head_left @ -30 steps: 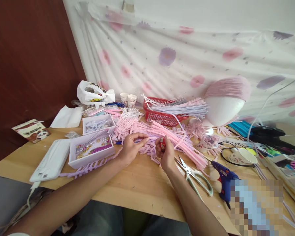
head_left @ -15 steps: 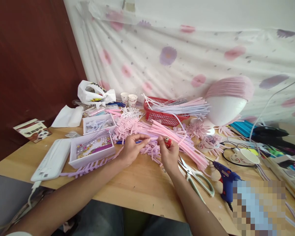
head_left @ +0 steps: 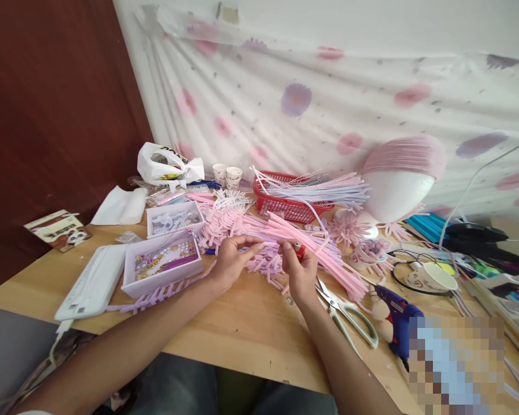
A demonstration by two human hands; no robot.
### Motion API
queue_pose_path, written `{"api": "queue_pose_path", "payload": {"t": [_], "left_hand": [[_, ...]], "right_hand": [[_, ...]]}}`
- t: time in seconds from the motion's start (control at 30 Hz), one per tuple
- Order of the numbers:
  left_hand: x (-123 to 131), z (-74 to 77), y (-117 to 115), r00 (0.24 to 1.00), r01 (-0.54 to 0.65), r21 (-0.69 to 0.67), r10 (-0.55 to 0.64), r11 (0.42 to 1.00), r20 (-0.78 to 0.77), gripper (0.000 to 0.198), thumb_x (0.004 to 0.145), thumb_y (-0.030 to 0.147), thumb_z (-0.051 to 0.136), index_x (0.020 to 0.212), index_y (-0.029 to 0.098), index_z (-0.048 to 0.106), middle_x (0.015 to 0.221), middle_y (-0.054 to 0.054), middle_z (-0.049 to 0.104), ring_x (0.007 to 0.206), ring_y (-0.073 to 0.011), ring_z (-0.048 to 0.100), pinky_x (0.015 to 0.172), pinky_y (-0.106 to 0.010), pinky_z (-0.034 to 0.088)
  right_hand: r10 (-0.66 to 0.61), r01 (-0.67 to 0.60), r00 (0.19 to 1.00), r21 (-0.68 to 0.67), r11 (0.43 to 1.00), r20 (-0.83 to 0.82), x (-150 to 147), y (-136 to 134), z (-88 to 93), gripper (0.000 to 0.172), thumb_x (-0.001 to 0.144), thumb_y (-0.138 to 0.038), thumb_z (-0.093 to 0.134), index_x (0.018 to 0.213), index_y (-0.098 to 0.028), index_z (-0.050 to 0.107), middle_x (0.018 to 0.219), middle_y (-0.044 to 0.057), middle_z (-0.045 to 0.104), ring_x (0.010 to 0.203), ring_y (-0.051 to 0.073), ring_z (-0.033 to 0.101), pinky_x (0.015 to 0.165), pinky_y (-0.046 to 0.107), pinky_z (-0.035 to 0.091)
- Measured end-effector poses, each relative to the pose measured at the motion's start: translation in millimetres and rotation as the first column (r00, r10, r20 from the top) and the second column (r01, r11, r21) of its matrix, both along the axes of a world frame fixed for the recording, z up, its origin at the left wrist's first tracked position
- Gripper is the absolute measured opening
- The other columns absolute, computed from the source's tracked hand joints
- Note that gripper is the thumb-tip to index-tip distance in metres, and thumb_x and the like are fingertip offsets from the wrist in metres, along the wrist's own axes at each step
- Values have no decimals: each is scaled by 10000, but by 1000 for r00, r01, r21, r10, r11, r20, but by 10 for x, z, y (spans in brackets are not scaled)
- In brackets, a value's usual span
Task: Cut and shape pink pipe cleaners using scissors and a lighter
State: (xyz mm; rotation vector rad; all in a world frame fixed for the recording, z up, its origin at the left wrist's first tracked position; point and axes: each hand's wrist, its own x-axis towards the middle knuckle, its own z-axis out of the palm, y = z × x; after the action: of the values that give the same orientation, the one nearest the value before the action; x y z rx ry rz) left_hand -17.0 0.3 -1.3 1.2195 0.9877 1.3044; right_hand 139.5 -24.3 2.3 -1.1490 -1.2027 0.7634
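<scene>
My left hand (head_left: 233, 260) hovers over the front of the pile, thumb and forefinger pinched together. What lies between its fingertips is too small to make out against the lilac pipe cleaner pieces (head_left: 268, 264) behind. A red lighter (head_left: 300, 250) with a metal end is held in my right hand (head_left: 300, 271), whose fingers are curled and whose thumb tip points at the left fingertips, a small gap apart. Long pink pipe cleaners (head_left: 333, 262) lie in a bundle behind the right hand. Scissors (head_left: 346, 317) with pale green handles rest partly open beside my right wrist.
A white box of beads and gems (head_left: 127, 276) and a smaller white box (head_left: 152, 227) stand left. Behind is a red basket (head_left: 281, 208) of pipe cleaners. A foam head (head_left: 393, 193), a paper cup (head_left: 432, 278) and a blue glue gun (head_left: 400, 323) stand right.
My right hand has shifted slightly to the right and its fingers have turned a little, with the lighter still in it. The left hand stays about where it was.
</scene>
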Motion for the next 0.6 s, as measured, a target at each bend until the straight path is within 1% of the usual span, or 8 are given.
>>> {"api": "queue_pose_path", "payload": {"t": [0.07,0.1,0.2,0.3,0.43,0.6], "left_hand": [[-2,-9,2,1000,3,18,-3,1000,-19,241,708,366,804,845,169,787,826,-57,751,780,-188,671,689,-273,514],[-1,-14,1,1000,6,29,-5,1000,-30,231,715,363,800,843,171,787,827,-55,751,791,-189,672,702,-274,513],[5,-25,-5,999,20,41,-18,999,-44,213,727,356,793,840,175,786,822,-50,751,797,-187,670,726,-277,510],[9,-21,-5,999,22,34,-21,999,-42,214,728,357,791,841,175,786,819,-48,753,785,-182,665,732,-278,508],[8,1,-3,999,8,38,-7,999,-36,222,710,356,800,831,170,785,803,-46,747,786,-185,663,725,-278,510],[15,53,-23,999,30,-2,-31,1000,-20,265,691,385,810,826,158,783,813,-58,749,769,-188,663,702,-283,519]], "right_hand": [[10,-10,1000,-5,1000,11,-2,3,8,334,851,-493,654,818,-160,652,606,-38,479,502,93,345,481,240,303],[14,-14,999,-4,1000,33,-9,2,14,330,846,-489,662,802,-163,647,588,-44,465,500,94,342,482,241,305],[1,-1,996,5,1000,93,-34,-5,27,368,859,-494,647,689,-175,580,550,-53,422,497,93,330,483,243,296],[-23,24,997,-14,1000,72,-37,-3,13,438,882,-515,610,612,-185,512,534,-49,409,494,93,336,477,246,282],[-6,7,1000,-38,999,10,-5,12,-25,410,866,-525,629,662,-176,567,548,-41,451,487,97,363,474,248,296],[51,-48,994,-29,998,95,-5,1,-7,369,884,-497,617,704,-179,562,544,-58,405,496,95,329,480,247,275]]}}
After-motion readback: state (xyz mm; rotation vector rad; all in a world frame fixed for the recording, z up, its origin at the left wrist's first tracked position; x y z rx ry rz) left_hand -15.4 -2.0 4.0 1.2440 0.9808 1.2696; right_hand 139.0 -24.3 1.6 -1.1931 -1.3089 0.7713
